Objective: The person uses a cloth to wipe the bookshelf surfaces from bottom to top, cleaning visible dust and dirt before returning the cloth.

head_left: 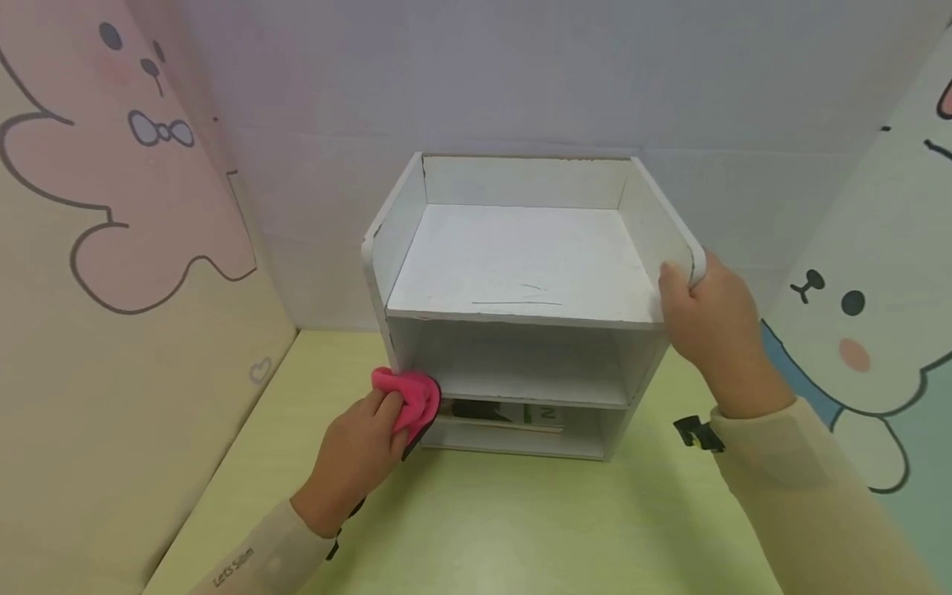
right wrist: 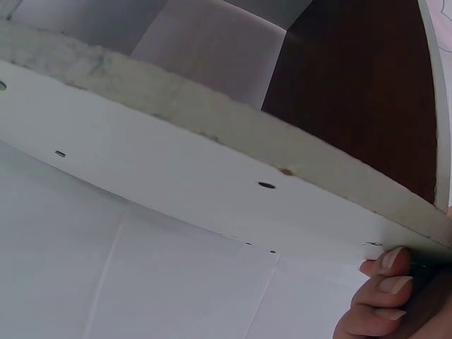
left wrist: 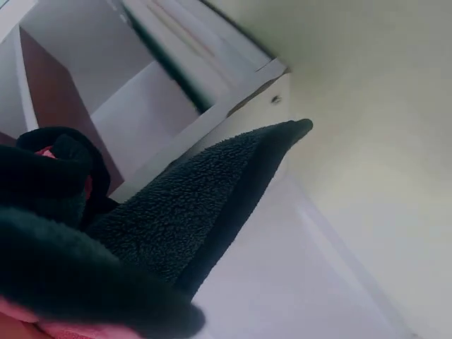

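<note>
gripping the white shelf unit (head_left: pixel 521 260) by the upper front end of its right side panel, the right hand (head_left: pixel 710 322) has its thumb on the inner face and its fingers folded round the outer one; the right wrist view shows the fingertips close together against that outer face. the left hand (head_left: pixel 357 450) pinches a bunched cloth (head_left: pixel 418 397), pink on one side and dark on the other, at the front edge of the left side panel, beside the two lower compartments. its fingers are curled into the fabric; in the left wrist view a dark corner of the cloth sticks out to a point near the unit's bottom corner. the unit stands on a yellow-green tabletop (head_left: pixel 506 521), near the pale back wall (head_left: pixel 535 83). book-like items (head_left: pixel 541 415) lie flat in the lowest compartment. cartoon animals decorate the left wall (head_left: pixel 171 248) and right wall (head_left: pixel 885 339).
</note>
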The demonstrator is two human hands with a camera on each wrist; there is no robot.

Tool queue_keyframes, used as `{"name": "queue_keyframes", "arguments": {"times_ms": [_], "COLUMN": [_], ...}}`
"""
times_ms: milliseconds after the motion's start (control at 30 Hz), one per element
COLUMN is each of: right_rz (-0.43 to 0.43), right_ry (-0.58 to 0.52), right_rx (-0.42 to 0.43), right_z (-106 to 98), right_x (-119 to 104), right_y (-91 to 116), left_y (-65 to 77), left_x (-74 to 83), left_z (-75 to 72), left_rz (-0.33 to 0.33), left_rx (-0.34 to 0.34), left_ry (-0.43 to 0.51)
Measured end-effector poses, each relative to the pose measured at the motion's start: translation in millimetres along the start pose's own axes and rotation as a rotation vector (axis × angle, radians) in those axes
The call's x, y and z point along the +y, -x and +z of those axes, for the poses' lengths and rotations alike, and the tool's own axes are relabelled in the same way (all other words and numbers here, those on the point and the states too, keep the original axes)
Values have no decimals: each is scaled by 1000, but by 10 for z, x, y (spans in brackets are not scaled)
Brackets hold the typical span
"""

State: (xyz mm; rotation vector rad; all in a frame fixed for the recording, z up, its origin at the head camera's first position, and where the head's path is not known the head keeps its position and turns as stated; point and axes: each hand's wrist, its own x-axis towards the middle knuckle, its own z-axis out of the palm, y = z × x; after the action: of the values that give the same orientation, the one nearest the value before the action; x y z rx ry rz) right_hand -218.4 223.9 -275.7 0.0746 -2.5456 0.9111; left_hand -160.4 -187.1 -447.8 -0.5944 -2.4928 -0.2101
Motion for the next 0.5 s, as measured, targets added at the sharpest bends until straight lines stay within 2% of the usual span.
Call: {"name": "queue_keyframes", "arguments": {"times_ms": [233,333,500], "right_rz": [-9,-1,9], "right_ry": [-1,-3,-6], "right_rx": [7,5,-3], "right_z": [-12,-16,-6], "right_x": [-12,-13,-10], "right_y": [-10,-14,-11], "left_y": [70,91,198], "left_x": [-22,-40,-93], "left_z": [52,76,160], "left_rz": [30,57,152], "left_rx": [-28,3,79], "left_ry": [-5,6,26]}}
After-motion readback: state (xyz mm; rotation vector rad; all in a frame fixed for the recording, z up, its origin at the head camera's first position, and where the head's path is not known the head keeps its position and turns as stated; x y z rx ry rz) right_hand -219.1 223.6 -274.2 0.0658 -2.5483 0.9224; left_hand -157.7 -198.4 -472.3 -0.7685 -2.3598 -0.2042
